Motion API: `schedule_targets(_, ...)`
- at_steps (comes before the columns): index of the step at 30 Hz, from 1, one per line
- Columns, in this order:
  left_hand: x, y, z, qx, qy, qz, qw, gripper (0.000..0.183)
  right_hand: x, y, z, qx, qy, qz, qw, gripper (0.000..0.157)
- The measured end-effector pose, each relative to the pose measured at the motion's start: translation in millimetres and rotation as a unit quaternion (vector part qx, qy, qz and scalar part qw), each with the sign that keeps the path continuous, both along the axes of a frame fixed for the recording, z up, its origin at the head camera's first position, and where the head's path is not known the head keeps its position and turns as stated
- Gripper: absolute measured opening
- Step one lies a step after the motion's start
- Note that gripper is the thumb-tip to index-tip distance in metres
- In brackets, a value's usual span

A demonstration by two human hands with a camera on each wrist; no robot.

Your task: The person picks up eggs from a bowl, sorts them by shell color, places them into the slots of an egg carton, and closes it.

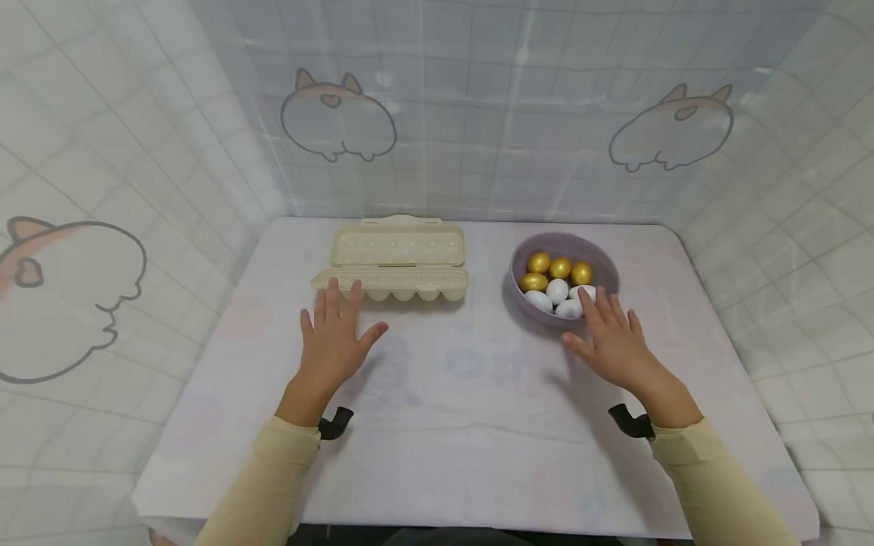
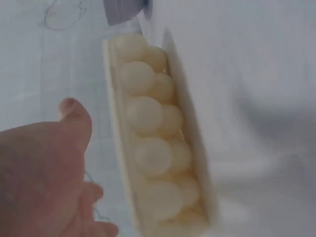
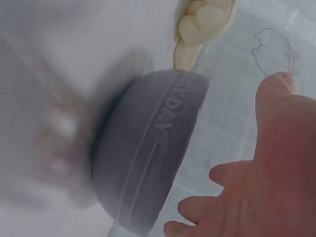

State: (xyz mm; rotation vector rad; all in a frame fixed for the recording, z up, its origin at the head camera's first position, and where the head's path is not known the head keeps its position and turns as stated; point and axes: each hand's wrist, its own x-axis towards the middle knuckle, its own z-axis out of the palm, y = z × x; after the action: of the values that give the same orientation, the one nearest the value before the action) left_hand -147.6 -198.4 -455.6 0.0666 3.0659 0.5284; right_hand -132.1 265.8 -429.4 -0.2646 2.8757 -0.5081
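A cream egg carton (image 1: 423, 282) stands at the back left with its lid (image 1: 398, 246) raised toward the wall. My left hand (image 1: 332, 345) hovers in front of the carton's left end, fingers spread, holding nothing; the left wrist view shows the carton's bumpy side (image 2: 150, 123) beside it. At the back right is a purple bowl (image 1: 601, 258) with several gold eggs (image 1: 560, 268) and several white eggs (image 1: 557, 292). Over the bowl's front right rim my right hand (image 1: 614, 349) is spread, its fingertips hiding part of a white egg. Raised lettering shows on the bowl (image 3: 148, 148) in the right wrist view.
A pale cloth covers the table (image 1: 464, 425). Tiled-pattern curtains with cartoon animals (image 1: 337, 117) hang behind the table and at both sides. Dark wrist-camera mounts (image 1: 336, 423) sit on both wrists.
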Motion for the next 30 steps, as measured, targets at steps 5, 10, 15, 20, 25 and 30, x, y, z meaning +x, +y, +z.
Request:
schedule_targets(5, -24.2, -17.8, -12.1, 0.047, 0.043, 0.046, 0.9969, 0.095, -3.4, 8.9, -0.9, -0.013, 0.014, -0.003, 1.000, 0.097)
schedule_targets(10, -43.9, -34.2, -17.5, 0.111, 0.011, 0.121, 0.9863, 0.088, -8.1, 22.5, -4.1, -0.039, 0.006, -0.012, 0.999, 0.100)
schedule_targets(15, -51.6, -43.8, -19.1, 0.169, 0.023, 0.171, 0.9704, 0.077, -18.9, 38.1, 6.8, -0.071, -0.024, -0.041, 0.996, 0.100)
schedule_targets(20, -50.7, -49.1, -19.8, 0.186, 0.058, 0.187, 0.9628, 0.068, -36.7, 47.6, 16.3, -0.092, -0.012, -0.068, 0.993, 0.089)
schedule_targets(25, -49.5, -50.7, -18.7, 0.193, 0.067, 0.189, 0.9606, 0.066, -59.2, 54.1, 16.7, -0.136, 0.011, -0.092, 0.986, 0.075)
schedule_targets(30, -45.8, -52.4, -19.3, 0.197, 0.058, 0.192, 0.9597, 0.066, -81.0, 55.3, 14.8, -0.131, 0.000, -0.099, 0.986, 0.067)
